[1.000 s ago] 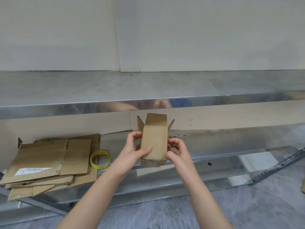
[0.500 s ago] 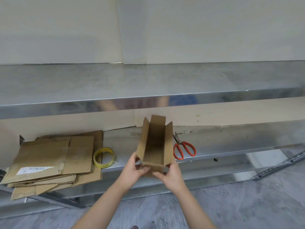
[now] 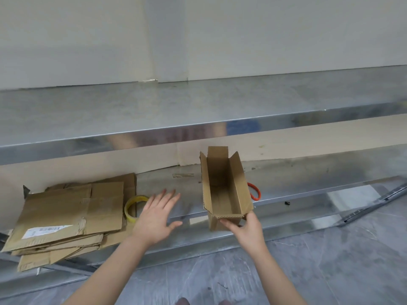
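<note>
A small open cardboard box point(image 3: 224, 186) lies on the lower metal shelf point(image 3: 189, 205), its open top facing me and its flaps standing up. My right hand point(image 3: 246, 227) holds the box's near end, thumb on the rim and fingers along its front face. My left hand point(image 3: 156, 216) hovers open with spread fingers above the shelf, just right of a yellow tape roll point(image 3: 134, 208). Orange-handled scissors point(image 3: 254, 191) lie behind the box, mostly hidden by it.
A stack of flattened cardboard boxes point(image 3: 66, 219) lies at the shelf's left end, one with a white label. An upper metal shelf point(image 3: 176, 113) overhangs the work area. Grey tiled floor point(image 3: 330, 260) lies below; my toes show at the bottom edge.
My left hand let go of the box and moved left toward the tape roll. The box shifted right and is now held by my right hand alone.
</note>
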Demonstrator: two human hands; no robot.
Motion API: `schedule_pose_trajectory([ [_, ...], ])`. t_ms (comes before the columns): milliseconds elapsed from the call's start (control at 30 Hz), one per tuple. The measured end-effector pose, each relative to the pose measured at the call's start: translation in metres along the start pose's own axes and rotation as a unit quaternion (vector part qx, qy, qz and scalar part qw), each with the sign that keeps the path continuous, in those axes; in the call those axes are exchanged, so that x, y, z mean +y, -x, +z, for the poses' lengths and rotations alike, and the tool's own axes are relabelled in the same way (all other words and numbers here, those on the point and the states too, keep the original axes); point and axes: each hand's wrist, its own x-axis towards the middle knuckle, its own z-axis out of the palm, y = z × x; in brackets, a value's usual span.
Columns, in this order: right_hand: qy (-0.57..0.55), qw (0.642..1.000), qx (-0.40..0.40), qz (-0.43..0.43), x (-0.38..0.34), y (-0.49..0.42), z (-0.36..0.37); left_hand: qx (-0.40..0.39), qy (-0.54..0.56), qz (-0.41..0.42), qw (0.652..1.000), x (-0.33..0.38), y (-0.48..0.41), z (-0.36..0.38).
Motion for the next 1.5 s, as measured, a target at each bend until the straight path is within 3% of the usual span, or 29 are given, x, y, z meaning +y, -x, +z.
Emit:
schedule_pose_trajectory([
  [300,0.006,0.995,0.095,-0.043,0.018,0.009,-0.122,0.020,0.003,0.077,0.997,0.121,-0.052,-0.007],
  [733,0.031,0.993,0.113,-0.035,0.072,-0.010,-0.387,0.019,0.023,0.102,0.994,0.377,-0.139,0.027],
  [1033,0.022,0.988,0.153,-0.016,0.118,-0.076,-0.534,-0.006,0.043,0.141,0.989,0.508,-0.239,0.057],
  [1267,-0.010,0.986,0.168,0.003,0.150,-0.123,-0.620,-0.039,0.101,0.171,0.979,0.613,-0.314,0.071],
  [1500,-0.038,0.985,0.164,0.033,0.173,-0.174,-0.698,-0.067,0.231,0.150,0.959,0.723,-0.371,0.092],
])
